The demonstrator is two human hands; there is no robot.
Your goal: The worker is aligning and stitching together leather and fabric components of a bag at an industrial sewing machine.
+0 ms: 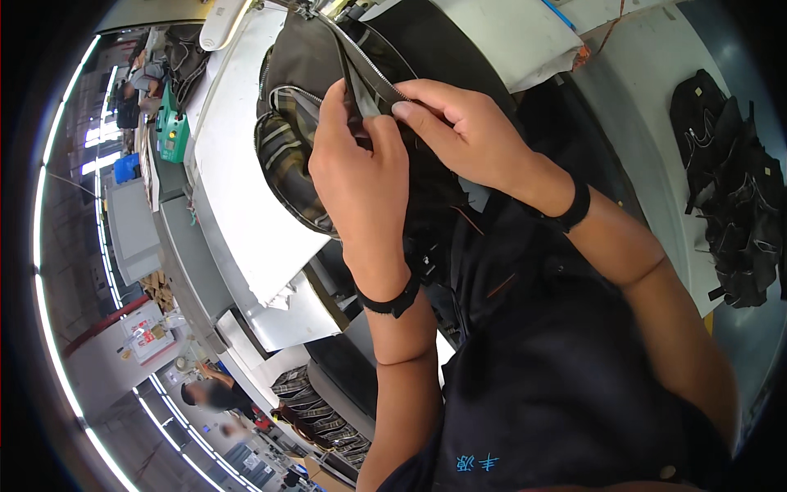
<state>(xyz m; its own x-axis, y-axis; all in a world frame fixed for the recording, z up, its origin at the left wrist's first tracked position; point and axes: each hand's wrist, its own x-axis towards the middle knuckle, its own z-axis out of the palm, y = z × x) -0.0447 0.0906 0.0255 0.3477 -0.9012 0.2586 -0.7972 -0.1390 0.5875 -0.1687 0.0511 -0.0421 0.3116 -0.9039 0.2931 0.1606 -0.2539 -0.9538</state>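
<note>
A dark fabric bag (305, 57), with plaid panels (283, 156) and several metal zippers, lies on the white work surface in front of me. A long zipper (366, 61) runs from the top of the picture down to my hands. My left hand (361, 168) is closed on the fabric edge at the zipper's opening, its index finger stretched along the cloth. Just to the right, my right hand (471, 131) pinches the zipper's tape between thumb and index finger. Pale material shows in the gap between the edges. Both wrists wear black bands.
A metal machine part (305, 11) touches the bag's far end. White paper-like sheeting (238, 197) covers the table at left. Dark fabric pieces (730, 189) lie at right; plaid pieces (320, 414) are stacked lower left. A green device (170, 127) and other people are farther left.
</note>
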